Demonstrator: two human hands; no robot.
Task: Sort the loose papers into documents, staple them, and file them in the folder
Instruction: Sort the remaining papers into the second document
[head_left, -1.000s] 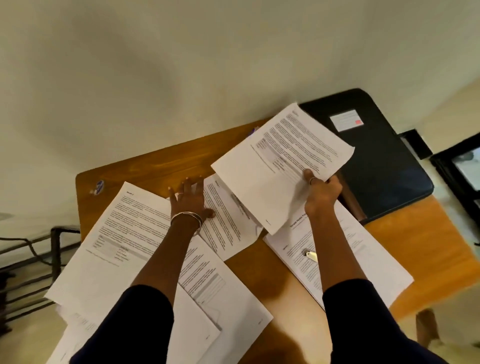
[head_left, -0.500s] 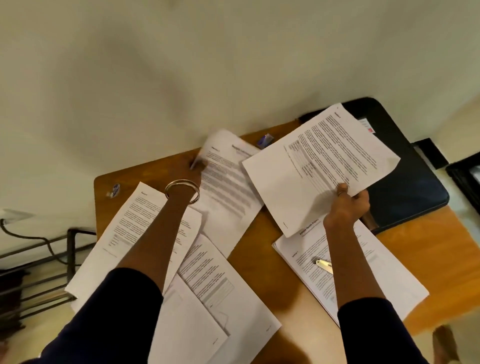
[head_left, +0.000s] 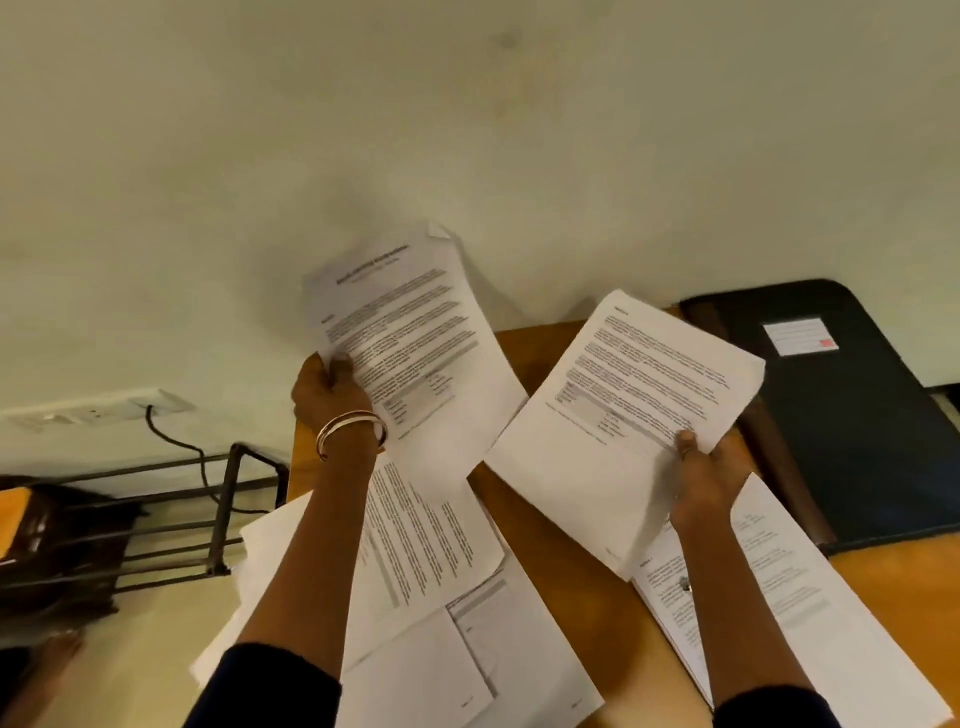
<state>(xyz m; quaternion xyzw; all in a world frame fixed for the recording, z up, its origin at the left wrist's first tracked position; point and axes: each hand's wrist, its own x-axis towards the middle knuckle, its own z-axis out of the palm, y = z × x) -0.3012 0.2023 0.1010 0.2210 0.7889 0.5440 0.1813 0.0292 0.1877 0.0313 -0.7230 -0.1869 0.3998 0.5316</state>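
Observation:
My left hand (head_left: 330, 392), with bangles on the wrist, grips a printed sheet with a bold title (head_left: 410, 338) by its left edge and holds it up above the table. My right hand (head_left: 701, 478) pinches a second printed sheet (head_left: 628, 415) at its lower right edge, raised over the table's middle. Several loose printed pages (head_left: 431, 566) lie overlapping on the wooden table (head_left: 582, 597) under my left arm. Another document (head_left: 789, 597) lies under my right arm, with a small metal object (head_left: 684, 583) on it. The dark folder (head_left: 852, 415) lies closed at the far right.
A pale wall rises right behind the table. To the left stands a dark metal rack (head_left: 171, 514) with a cable (head_left: 176, 441) running from a wall socket (head_left: 93, 413). The table's left edge lies beside the rack.
My left hand has picked up a page from the table's far side and lifted it upright. My right hand keeps its sheet, shifted slightly right. The view has swung left.

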